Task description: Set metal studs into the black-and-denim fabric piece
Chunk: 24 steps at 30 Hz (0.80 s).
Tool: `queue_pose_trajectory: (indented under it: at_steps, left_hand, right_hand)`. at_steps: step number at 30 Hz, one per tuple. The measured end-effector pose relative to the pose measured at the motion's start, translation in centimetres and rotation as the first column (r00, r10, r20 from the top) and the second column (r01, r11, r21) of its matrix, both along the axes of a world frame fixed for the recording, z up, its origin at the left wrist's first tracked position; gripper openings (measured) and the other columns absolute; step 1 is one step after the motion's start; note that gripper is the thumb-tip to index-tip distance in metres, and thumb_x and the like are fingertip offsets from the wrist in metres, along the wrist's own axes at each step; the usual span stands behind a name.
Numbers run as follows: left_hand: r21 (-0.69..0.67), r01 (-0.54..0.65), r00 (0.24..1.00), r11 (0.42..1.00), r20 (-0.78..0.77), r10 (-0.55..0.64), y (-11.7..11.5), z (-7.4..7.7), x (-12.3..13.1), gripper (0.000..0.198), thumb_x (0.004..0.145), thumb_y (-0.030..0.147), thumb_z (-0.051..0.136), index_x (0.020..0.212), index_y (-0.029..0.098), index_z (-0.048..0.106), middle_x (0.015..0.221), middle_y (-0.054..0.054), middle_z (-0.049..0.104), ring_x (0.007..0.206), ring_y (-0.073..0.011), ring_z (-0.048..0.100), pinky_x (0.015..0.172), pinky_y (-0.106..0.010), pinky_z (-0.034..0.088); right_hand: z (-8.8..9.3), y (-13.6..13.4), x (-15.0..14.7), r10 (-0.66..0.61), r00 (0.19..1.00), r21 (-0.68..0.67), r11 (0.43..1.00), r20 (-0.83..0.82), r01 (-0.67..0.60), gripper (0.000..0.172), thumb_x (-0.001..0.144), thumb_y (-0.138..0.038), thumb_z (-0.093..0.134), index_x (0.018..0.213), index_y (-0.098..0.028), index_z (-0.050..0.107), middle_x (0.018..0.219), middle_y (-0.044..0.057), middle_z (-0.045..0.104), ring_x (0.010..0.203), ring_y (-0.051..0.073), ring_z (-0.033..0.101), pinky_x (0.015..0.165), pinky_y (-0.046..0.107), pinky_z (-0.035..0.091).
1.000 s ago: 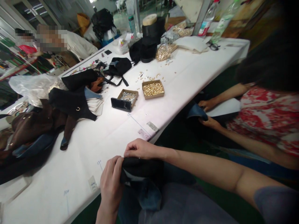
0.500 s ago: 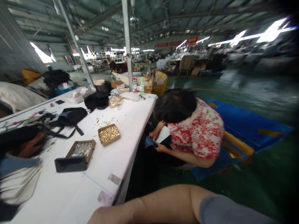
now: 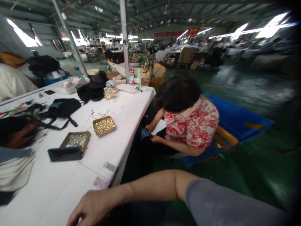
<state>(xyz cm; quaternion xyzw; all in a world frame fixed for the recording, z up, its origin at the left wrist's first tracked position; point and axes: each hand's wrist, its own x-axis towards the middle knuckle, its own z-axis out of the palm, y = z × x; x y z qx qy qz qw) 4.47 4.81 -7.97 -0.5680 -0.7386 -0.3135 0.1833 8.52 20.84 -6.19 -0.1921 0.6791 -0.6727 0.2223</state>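
A long white table [image 3: 124, 125] runs from the lower left away toward a metal post [image 3: 125, 47], crowded along its far side. Two plastic bottles [image 3: 139, 78], a bag of gold pieces [image 3: 110, 93], dark bags with straps [image 3: 62, 108] and a stack of pale flat pieces [image 3: 16, 172] lie on it. To the right of the table, a co-worker in a red-and-white patterned top [image 3: 192, 122] bends over blue material [image 3: 146, 134] held in both hands, with a blue sheet [image 3: 242, 113] on the green floor behind.

The wearer's right hand [image 3: 94, 204] is at the bottom, over the near edge of the table. The nearest thing to it is a pinkish patch [image 3: 100, 182], flat on the tabletop just beyond the wrist; a grey patch [image 3: 110, 166] lies near that. Farther up are a shallow box of silver pieces [image 3: 86, 142], with a black phone-like slab [image 3: 64, 154] standing against it, and a shallow box of gold studs [image 3: 107, 131].

The right fingers curl loosely, leaving a small gap by the thumb, but the frame cuts off their tips, so whether they grip anything cannot be told. The left hand is out of view. Below the forearm, a dark bluish mass [image 3: 143, 212] is too dim to identify.
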Motion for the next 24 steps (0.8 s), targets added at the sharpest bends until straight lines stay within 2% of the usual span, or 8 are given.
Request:
queue_pose_trajectory:
  at_steps: [1,3,5,6,8,12,20,24]
  left_hand:
    - [-0.068,0.011,1.0,0.998,0.006,-0.01,-3.3,0.7,0.6,0.077,0.081,0.027,0.074,0.154,0.047,0.063,0.111,-0.003,0.085,0.094,-0.0339,0.084,0.061,-0.043,0.071]
    - [-0.182,-0.041,0.999,0.982,0.028,0.047,-9.3,2.6,3.1,0.065,0.085,0.022,0.075,0.148,0.038,0.067,0.112,-0.005,0.084,0.093,-0.03,0.083,0.067,-0.039,0.07]
    - [-0.229,-0.214,0.971,0.95,0.053,0.232,-12.0,4.4,6.3,0.055,0.093,0.011,0.072,0.145,0.025,0.065,0.131,-0.014,0.078,0.114,-0.0315,0.079,0.088,-0.043,0.067]
    - [-0.203,-0.253,0.955,0.946,0.104,0.278,-12.1,5.0,7.6,0.048,0.097,0.008,0.069,0.142,0.022,0.065,0.132,-0.015,0.077,0.117,-0.0309,0.076,0.096,-0.045,0.063]
    - [-0.177,-0.266,0.948,0.947,0.132,0.291,-10.9,5.4,9.0,0.04,0.101,0.005,0.064,0.138,0.021,0.065,0.127,-0.014,0.076,0.115,-0.0283,0.072,0.098,-0.044,0.058]
    - [-0.174,-0.243,0.959,0.954,0.108,0.264,-8.8,5.3,8.8,0.04,0.102,0.003,0.064,0.138,0.021,0.063,0.124,-0.013,0.075,0.112,-0.0274,0.07,0.097,-0.042,0.055]
    - [-0.175,-0.232,0.956,0.957,0.139,0.257,-9.2,5.3,9.0,0.041,0.102,0.002,0.065,0.138,0.021,0.062,0.123,-0.013,0.075,0.114,-0.0276,0.07,0.098,-0.043,0.055]
    - [-0.185,-0.242,0.951,0.952,0.151,0.271,-9.1,5.4,9.1,0.041,0.101,0.002,0.064,0.138,0.021,0.063,0.124,-0.012,0.075,0.113,-0.0272,0.07,0.098,-0.043,0.055]
  right_hand:
    - [0.3,-0.1,0.9,-0.05,0.997,-0.029,0.998,-0.053,0.048,0.011,0.084,-0.024,0.093,0.093,-0.027,0.088,0.1,-0.008,0.084,0.101,0.013,0.078,0.092,0.013,0.052]
    - [0.7,-0.1,2.3,-0.136,0.984,-0.003,0.991,-0.118,0.137,0.014,0.095,-0.028,0.084,0.105,-0.018,0.088,0.104,0.0,0.084,0.098,0.014,0.077,0.09,0.016,0.052]
    - [0.8,-0.1,3.1,-0.187,0.968,-0.003,0.982,-0.167,0.189,0.021,0.099,-0.03,0.082,0.11,-0.013,0.088,0.108,0.005,0.085,0.101,0.015,0.077,0.093,0.018,0.052]
    - [0.8,-0.1,3.3,-0.212,0.963,-0.005,0.977,-0.169,0.214,0.023,0.099,-0.031,0.083,0.112,-0.013,0.088,0.108,0.006,0.085,0.1,0.016,0.077,0.092,0.019,0.052]
    - [0.9,0.1,3.4,-0.246,0.958,-0.002,0.969,-0.15,0.249,0.022,0.097,-0.03,0.083,0.111,-0.014,0.089,0.103,0.006,0.086,0.094,0.016,0.076,0.089,0.022,0.053]
    - [1.5,0.3,3.7,-0.244,0.957,0.036,0.967,-0.155,0.253,0.02,0.098,-0.027,0.079,0.109,-0.014,0.088,0.1,0.005,0.085,0.087,0.016,0.073,0.084,0.024,0.051]
    - [1.6,1.0,3.2,-0.107,0.934,0.098,0.984,-0.341,0.148,0.022,0.1,-0.025,0.073,0.114,-0.015,0.087,0.101,0.005,0.084,0.081,0.014,0.066,0.08,0.024,0.046]
    - [1.7,1.4,3.2,-0.098,0.922,0.085,0.987,-0.374,0.14,0.024,0.101,-0.028,0.072,0.114,-0.013,0.087,0.096,0.004,0.083,0.074,0.012,0.061,0.075,0.024,0.044]
